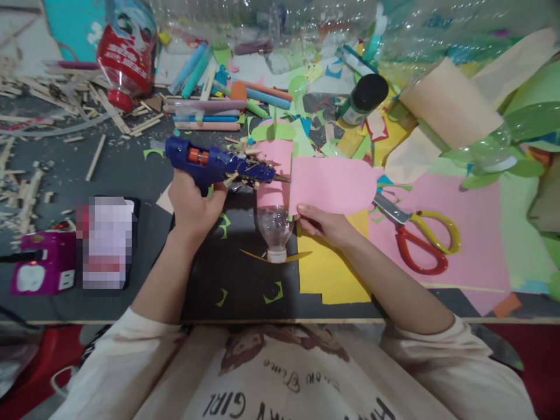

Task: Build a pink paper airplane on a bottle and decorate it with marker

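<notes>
My left hand (192, 204) is closed round the grip of a blue glue gun (219, 163) with an orange trigger part, its nozzle pointing right. The nozzle tip meets the left edge of a pink paper sheet (332, 184). My right hand (326, 224) pinches that sheet at its lower edge. The paper is partly wrapped round a clear plastic bottle (275, 227) lying on the dark table with its neck towards me. Bits of wood and glue stick to the gun's barrel.
Red and yellow scissors (420, 233) lie to the right on pink paper. A yellow sheet (332, 268) lies under my right wrist. Coloured sticks (219, 108), wooden splints (65, 93), a dark-capped jar (363, 96), a cardboard tube (450, 102) and a purple device (39, 271) crowd the table.
</notes>
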{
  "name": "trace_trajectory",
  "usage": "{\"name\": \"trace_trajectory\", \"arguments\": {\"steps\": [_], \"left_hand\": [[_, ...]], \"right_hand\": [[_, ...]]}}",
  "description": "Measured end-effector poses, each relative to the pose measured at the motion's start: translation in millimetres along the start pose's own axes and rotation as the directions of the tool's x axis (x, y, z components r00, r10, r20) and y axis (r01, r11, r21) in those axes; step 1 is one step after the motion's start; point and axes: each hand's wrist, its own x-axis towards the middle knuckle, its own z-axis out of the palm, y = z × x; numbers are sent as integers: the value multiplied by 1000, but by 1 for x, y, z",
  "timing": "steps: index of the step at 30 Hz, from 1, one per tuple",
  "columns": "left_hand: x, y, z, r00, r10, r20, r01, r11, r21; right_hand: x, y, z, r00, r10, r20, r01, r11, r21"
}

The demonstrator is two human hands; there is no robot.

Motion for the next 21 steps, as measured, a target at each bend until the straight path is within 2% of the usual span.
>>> {"name": "trace_trajectory", "arguments": {"steps": [4, 10, 21], "left_hand": [[1, -1, -1, 998, -36, 43, 38, 998, -40], [1, -1, -2, 1000, -24, 7, 24, 999, -27], [1, -2, 1, 998, -62, 22, 65, 990, -129]], "right_hand": [[0, -1, 1, 1000, -4, 13, 4, 1000, 0], [-1, -1, 1, 1000, -5, 6, 4, 1000, 17], [-1, -5, 4, 1000, 9, 10, -9, 999, 32]]}}
